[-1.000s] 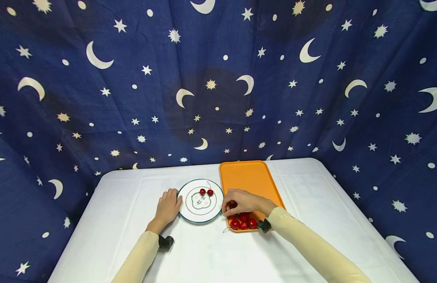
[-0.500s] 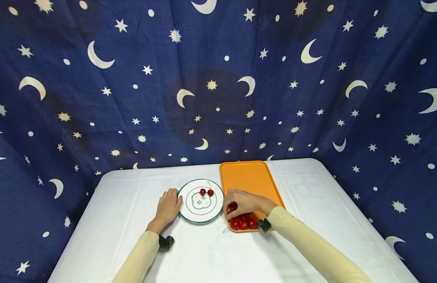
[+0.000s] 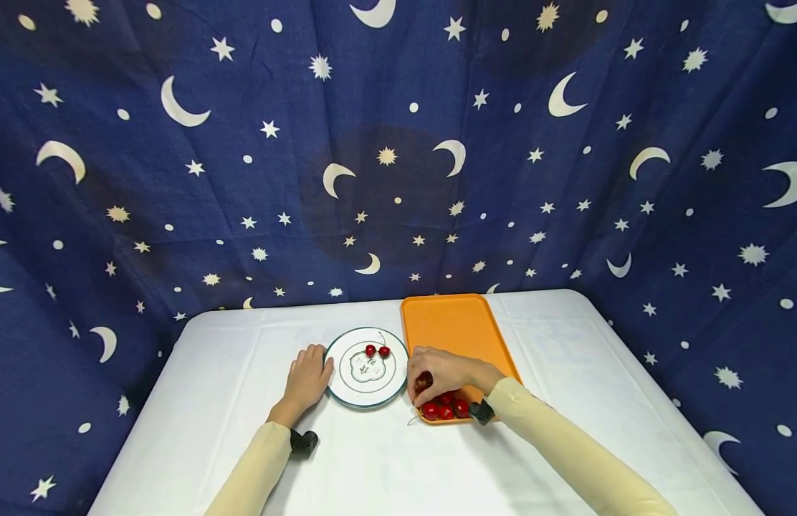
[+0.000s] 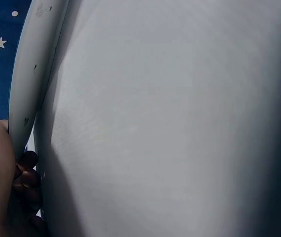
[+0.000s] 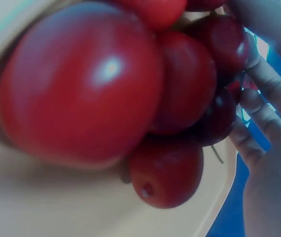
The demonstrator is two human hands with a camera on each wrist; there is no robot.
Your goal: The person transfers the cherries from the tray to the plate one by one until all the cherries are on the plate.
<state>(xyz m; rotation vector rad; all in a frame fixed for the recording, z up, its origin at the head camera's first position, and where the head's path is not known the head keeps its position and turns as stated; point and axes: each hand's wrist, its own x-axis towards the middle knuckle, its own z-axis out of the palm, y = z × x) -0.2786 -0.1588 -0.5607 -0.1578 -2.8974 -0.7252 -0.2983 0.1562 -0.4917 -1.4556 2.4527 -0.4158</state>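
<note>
Head cam: left hand (image 3: 306, 376) resting at the plate's (image 3: 342, 358) rim, fingers relaxed. Right hand (image 3: 442, 369) curled over cherries (image 3: 445, 412) in the tray (image 3: 446, 319). Left wrist: plate edge beside that hand. Right wrist: fingertips (image 5: 251, 100) spread, right beside dark cherries; can't tell if they're pinching one.

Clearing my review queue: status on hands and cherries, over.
Left hand at plate rim; two cherries on plate. Right hand among tray cherries, hold unclear. Neighbouring cherries crowd its fingers.

- Head view: bright, bench (image 3: 373, 466) palest towards six o'clock.
- Left wrist view: dim, blurred at three o'clock.
- Right wrist view: glare on cherry (image 5: 81, 94), ten o'clock.
</note>
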